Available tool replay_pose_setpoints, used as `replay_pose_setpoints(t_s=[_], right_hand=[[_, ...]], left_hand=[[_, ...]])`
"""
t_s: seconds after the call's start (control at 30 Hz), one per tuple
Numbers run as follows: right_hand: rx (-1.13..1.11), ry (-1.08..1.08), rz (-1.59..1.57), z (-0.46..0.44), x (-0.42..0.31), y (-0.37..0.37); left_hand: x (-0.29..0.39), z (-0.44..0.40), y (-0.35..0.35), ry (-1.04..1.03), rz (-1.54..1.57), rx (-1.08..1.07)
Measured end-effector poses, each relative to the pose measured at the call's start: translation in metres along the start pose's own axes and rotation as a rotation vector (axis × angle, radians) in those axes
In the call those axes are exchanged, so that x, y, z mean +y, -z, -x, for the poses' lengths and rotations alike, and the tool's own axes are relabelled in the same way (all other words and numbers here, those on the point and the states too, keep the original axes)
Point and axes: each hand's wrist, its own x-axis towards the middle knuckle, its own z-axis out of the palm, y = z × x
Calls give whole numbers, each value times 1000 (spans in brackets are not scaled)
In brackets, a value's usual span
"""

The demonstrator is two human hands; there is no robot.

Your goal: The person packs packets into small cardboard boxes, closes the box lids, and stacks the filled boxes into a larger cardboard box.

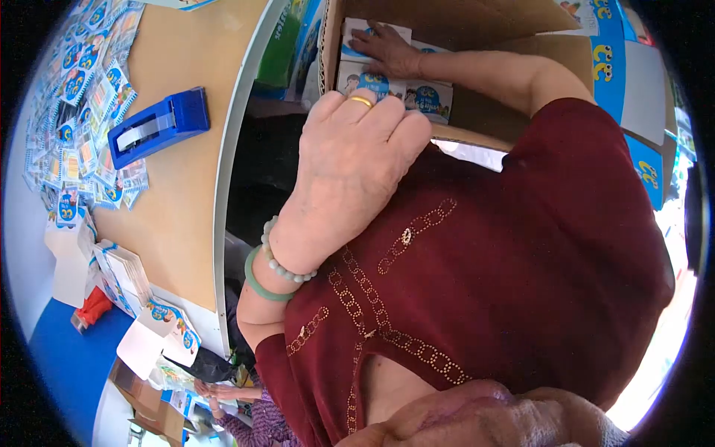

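My left hand [357,153], with a gold ring and green bracelets, is closed with its knuckles toward the near left corner of an open cardboard box [477,138]. Its fingertips are curled out of sight, so what they hold, if anything, is hidden. Inside the box, my right hand [389,54] lies palm down with its fingers apart on small white-and-blue printed packs [428,98]. Several such packs sit side by side at the left end of the box.
A tan table [182,171] on the left bears a blue tape dispenser [160,127], a heap of printed sachets [86,112] and stacked folded cartons [123,276]. A green box [279,48] stands beside the cardboard box. At lower left, a co-worker's purple sleeve [264,421] and hands show.
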Motion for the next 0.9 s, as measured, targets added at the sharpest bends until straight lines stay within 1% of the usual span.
replay_pose_setpoints(t_s=[0.03,0.07,0.13,0.27,0.33,0.37,0.4,0.47,0.5,0.53,0.57,0.6,0.63,0.67,0.7,0.73,0.8,0.83,0.87,0.9], right_hand=[[-41,-49,-64,-4,-3,4],[-36,-49,-69,-8,-13,5],[-111,-277,30,-15,-35,4],[-123,-267,82,-25,-34,-12],[-152,-188,106,-28,-25,-14],[-41,-146,154,-25,-24,-16],[-41,-155,149,-25,-22,-14],[-82,-170,3,-33,-18,-3],[7,-24,-98,-52,9,-24],[14,-35,-100,-44,-2,9],[20,-396,-321,-32,-8,50],[27,-760,-542,-21,-13,79],[-163,-825,-522,-22,15,45],[-355,-877,-495,-25,43,7],[-348,-870,-484,-19,43,1],[-313,-989,-770,-10,36,0],[-228,-1204,-1356,13,17,0],[-179,-1297,-1658,22,8,-1],[-120,-1378,-1965,26,2,0],[-129,-1380,-1963,24,-2,-1]], left_hand=[[0,0,-1,2,-6,-2],[-1,-1,-1,1,-17,2],[-1,-2,-1,0,-12,-5],[0,-4,0,15,-27,-46],[0,-9,-1,8,-54,-61],[0,-9,0,-2,-85,-72],[1,-8,0,-9,-80,-79],[2,-4,2,-30,-74,-86],[2,0,4,-64,-12,-37],[1,4,12,-75,-10,-43],[4,10,23,-88,-3,67],[2,15,34,-51,-28,145],[1,21,45,-13,-51,221],[-2,24,52,80,-115,271],[-5,33,45,426,140,343],[-11,36,37,427,138,358],[-22,32,17,719,1027,541],[-17,24,14,828,964,371],[-18,26,6,751,819,218],[-18,20,2,688,888,152]])
